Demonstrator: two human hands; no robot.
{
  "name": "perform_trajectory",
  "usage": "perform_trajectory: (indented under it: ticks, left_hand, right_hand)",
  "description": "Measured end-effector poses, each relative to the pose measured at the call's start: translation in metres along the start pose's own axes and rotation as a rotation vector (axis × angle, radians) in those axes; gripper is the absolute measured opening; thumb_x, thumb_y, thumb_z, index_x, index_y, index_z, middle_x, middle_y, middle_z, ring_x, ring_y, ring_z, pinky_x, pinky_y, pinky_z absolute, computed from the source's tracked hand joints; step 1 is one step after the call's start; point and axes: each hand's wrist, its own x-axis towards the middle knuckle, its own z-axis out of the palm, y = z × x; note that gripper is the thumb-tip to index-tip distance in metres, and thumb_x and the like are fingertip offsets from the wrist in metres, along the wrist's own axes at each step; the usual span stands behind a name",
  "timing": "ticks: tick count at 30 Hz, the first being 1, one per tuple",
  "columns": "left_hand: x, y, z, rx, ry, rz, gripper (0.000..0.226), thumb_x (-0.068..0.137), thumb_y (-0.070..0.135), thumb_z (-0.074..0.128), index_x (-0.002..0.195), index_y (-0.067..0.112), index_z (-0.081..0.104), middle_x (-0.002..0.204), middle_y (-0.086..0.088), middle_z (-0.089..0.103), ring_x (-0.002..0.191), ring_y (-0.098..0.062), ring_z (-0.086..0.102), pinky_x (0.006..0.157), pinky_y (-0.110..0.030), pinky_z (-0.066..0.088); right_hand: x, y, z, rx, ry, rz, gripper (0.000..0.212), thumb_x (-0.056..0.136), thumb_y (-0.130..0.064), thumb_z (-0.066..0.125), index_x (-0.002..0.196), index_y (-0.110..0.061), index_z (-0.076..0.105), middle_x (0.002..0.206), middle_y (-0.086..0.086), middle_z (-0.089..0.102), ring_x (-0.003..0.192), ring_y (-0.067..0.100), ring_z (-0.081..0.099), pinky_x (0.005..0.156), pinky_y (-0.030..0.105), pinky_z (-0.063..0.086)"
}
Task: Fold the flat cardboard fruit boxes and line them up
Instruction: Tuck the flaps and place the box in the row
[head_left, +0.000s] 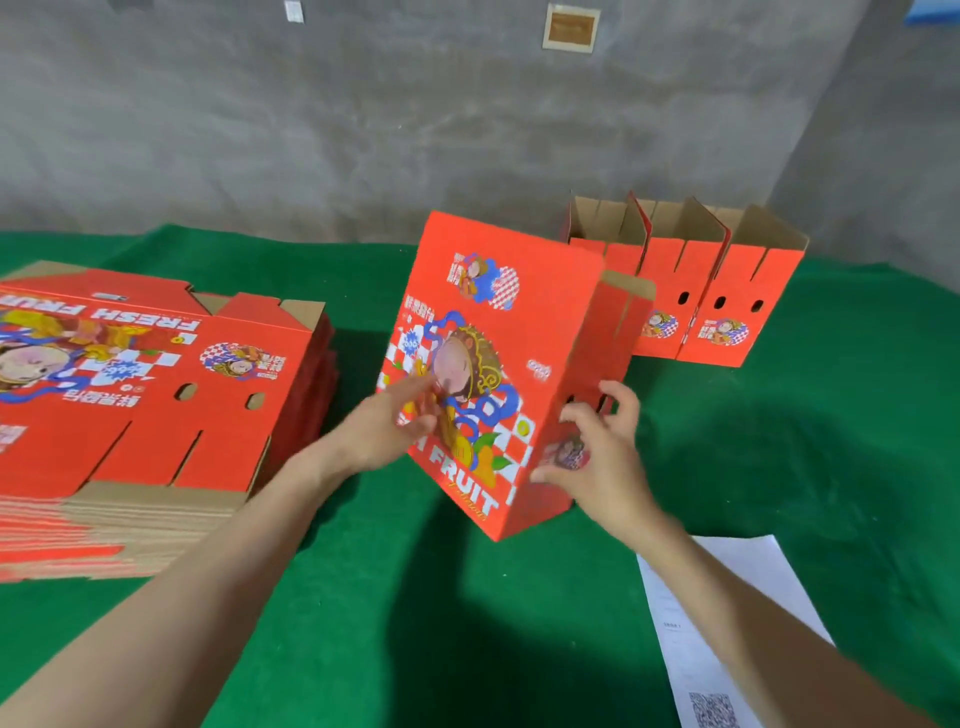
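A folded red fruit box (498, 332) with a cartoon print stands tilted on the green table, leaning away from me, one corner down. My left hand (400, 426) lies with straight fingers against its printed front face. My right hand (597, 447) has loosely spread fingers at the box's narrow right side, near the handle holes. A thick stack of flat red box blanks (145, 395) lies at the left. Three folded boxes (696, 291) stand open-topped in a row at the back right, touching each other.
The green cloth table (519, 623) fills the foreground. A white paper sheet with a QR code (727, 623) lies at the front right, under my right forearm. A grey concrete wall (415, 130) runs behind the table.
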Motion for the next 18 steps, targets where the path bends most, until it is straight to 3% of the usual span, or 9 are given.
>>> perform_trajectory:
  ticks: [3, 7, 10, 12, 15, 18]
  left_hand:
    - [0.013, 0.025, 0.02, -0.208, 0.007, -0.014, 0.056, 0.095, 0.027, 0.055, 0.146, 0.018, 0.034, 0.147, 0.0, 0.04, 0.128, -0.01, 0.042, 0.112, -0.031, 0.031]
    - [0.026, 0.048, 0.029, -0.401, 0.126, -0.055, 0.075, 0.091, 0.044, 0.055, 0.151, 0.015, 0.019, 0.151, 0.001, 0.034, 0.132, -0.011, 0.04, 0.113, -0.041, 0.031]
    - [0.034, 0.054, 0.025, -0.345, 0.28, -0.041, 0.084, 0.089, 0.04, 0.062, 0.152, 0.015, 0.012, 0.156, -0.001, 0.023, 0.142, -0.014, 0.026, 0.117, -0.038, 0.022]
    - [0.037, 0.054, 0.022, -0.256, 0.323, 0.002, 0.073, 0.089, 0.031, 0.062, 0.15, 0.018, 0.023, 0.153, 0.0, 0.029, 0.14, -0.014, 0.028, 0.116, -0.03, 0.021]
    - [0.04, 0.049, 0.018, -0.149, 0.307, 0.03, 0.05, 0.089, 0.026, 0.06, 0.137, 0.024, 0.047, 0.133, 0.0, 0.053, 0.117, -0.015, 0.051, 0.09, -0.012, 0.03]
    - [0.05, 0.039, 0.009, -0.234, 0.284, -0.006, 0.036, 0.083, 0.031, 0.061, 0.118, 0.034, 0.055, 0.108, -0.002, 0.062, 0.092, -0.017, 0.055, 0.075, -0.018, 0.033]
  right_hand:
    - [-0.012, 0.004, 0.036, -0.193, -0.002, 0.055, 0.042, 0.065, -0.007, 0.08, 0.101, -0.021, 0.064, 0.148, 0.006, 0.011, 0.093, -0.014, 0.039, 0.086, 0.02, 0.042]
    - [-0.027, 0.009, 0.069, -0.202, -0.035, 0.119, 0.033, 0.084, -0.008, 0.063, 0.114, -0.022, 0.067, 0.154, 0.01, 0.009, 0.117, 0.022, 0.047, 0.093, 0.034, 0.046]
    - [-0.035, 0.015, 0.081, -0.256, -0.138, 0.125, 0.047, 0.091, -0.015, 0.055, 0.132, -0.038, 0.053, 0.156, 0.006, -0.008, 0.131, 0.02, 0.037, 0.095, 0.033, 0.046]
    - [-0.037, 0.02, 0.084, -0.312, -0.188, 0.136, 0.057, 0.092, -0.017, 0.052, 0.138, -0.048, 0.04, 0.155, 0.005, -0.017, 0.133, 0.021, 0.036, 0.096, 0.032, 0.047]
    - [-0.032, 0.024, 0.087, -0.373, -0.252, 0.133, 0.062, 0.092, -0.018, 0.049, 0.14, -0.052, 0.03, 0.155, 0.007, -0.022, 0.134, 0.025, 0.037, 0.093, 0.032, 0.048]
    - [-0.019, 0.028, 0.092, -0.415, -0.363, 0.109, 0.067, 0.093, -0.022, 0.046, 0.141, -0.057, 0.016, 0.153, 0.01, -0.031, 0.133, 0.029, 0.04, 0.091, 0.032, 0.048]
